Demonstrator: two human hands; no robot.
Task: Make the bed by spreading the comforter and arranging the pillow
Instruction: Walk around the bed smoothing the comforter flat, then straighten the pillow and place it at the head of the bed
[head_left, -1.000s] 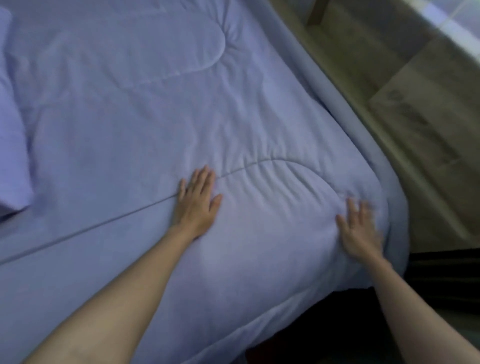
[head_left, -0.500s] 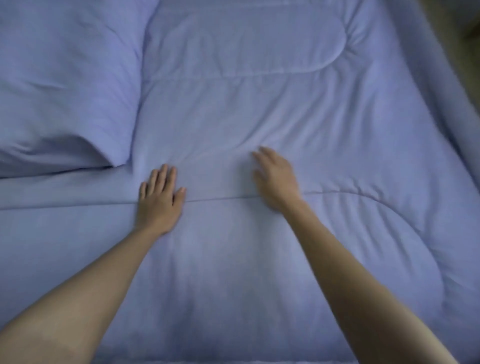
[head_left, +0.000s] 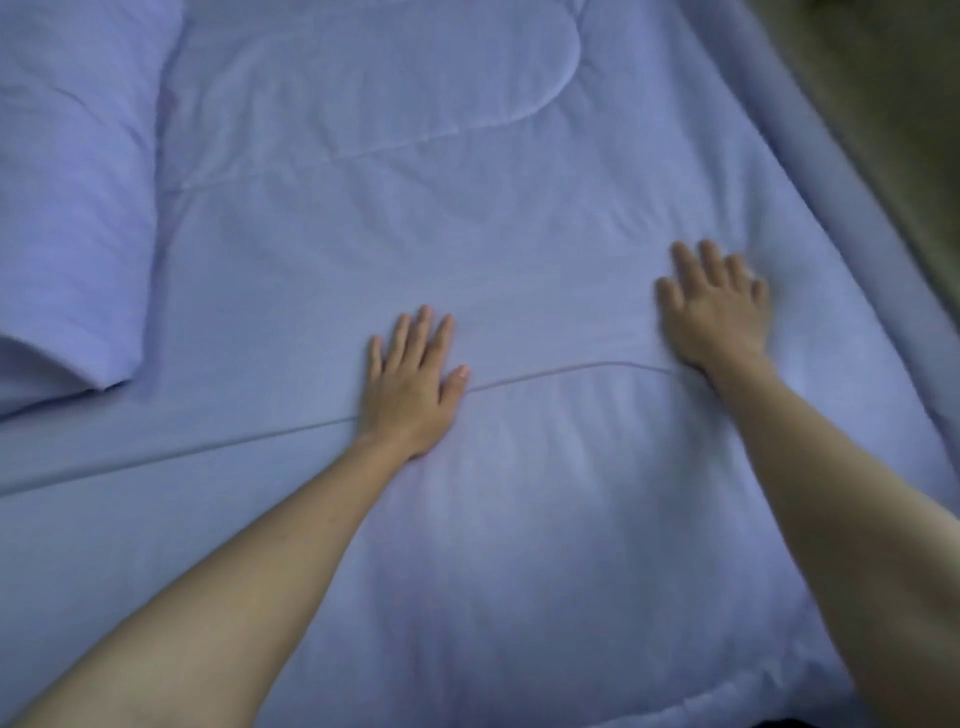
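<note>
well, the comforter (head_left: 519, 234) fills nearly the whole view, spread pale blue across the bed, and both hands lie palm down on top of it. the left hand (head_left: 410, 384) rests near the middle, its fingers (head_left: 423, 327) straight and slightly fanned, holding nothing. the thumb tip sits right at a thin stitched line (head_left: 561, 371) that runs across the cloth, and the heel of the hand lies over that same line. the right hand (head_left: 714, 312) is flat on the fabric further right and a little further up the bed, its fingers (head_left: 710, 262) also straight and spread, gripping nothing. the stitched line reaches this hand's wrist and disappears under it. the comforter lies under both palms and between the two hands, with soft creases just below the line there.

the pillow (head_left: 67, 182) lies at the upper left, well apart from both hands, its near corner resting on the bedding. its left and top parts are cut off by the picture's edge.

the right hand is blurred, so the outer fingers are hard to separate — the little finger is barely made out. a long rounded band (head_left: 831, 218) runs down the right side; it may be the comforter's rolled edge or the mattress side, and the soft focus does not settle it. beyond it, at the upper right, a strip of brownish floor (head_left: 883, 104) shows, smeared and without detail. both forearms run out of the bottom of the frame — the near edge of the comforter shows only at the bottom right.
</note>
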